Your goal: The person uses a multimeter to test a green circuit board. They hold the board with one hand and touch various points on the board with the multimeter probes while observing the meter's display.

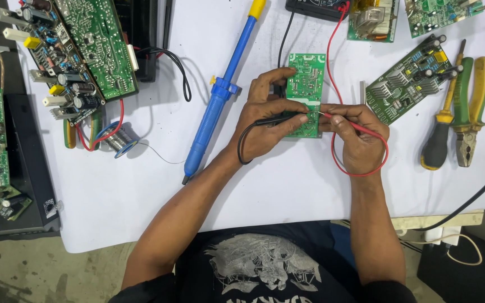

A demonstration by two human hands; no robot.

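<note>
Circuit board [305,90], small and green, lies flat on the white surface [287,185] between the two hands, its long side running away from the person. The left hand [265,120] is closed around a black probe [279,119], whose tip points right onto the near end of the board; its fingers also rest over the board's left edge, which seems to pin the board so that it does not slide under the probes. The black lead [241,147] loops back under the wrist, out of the way of the work. The right hand [357,140] pinches a red probe [348,123] like a pen, tip aimed left at the same near part of the board, so that both tips meet close together; whether each tip truly touches metal is too fine to tell. The red lead [337,62] curls around this hand and runs up past the board to a dark meter [316,7] at the far edge, only partly in view. To the left of the left hand lies a blue suction pump [223,92] with a yellow end, and farther left a spool of solder wire [120,137]. To the right of the right hand sit another green board [408,84], a screwdriver [443,123] and green-handled pliers [470,106], all within easy reach yet clear of the leads.
</note>
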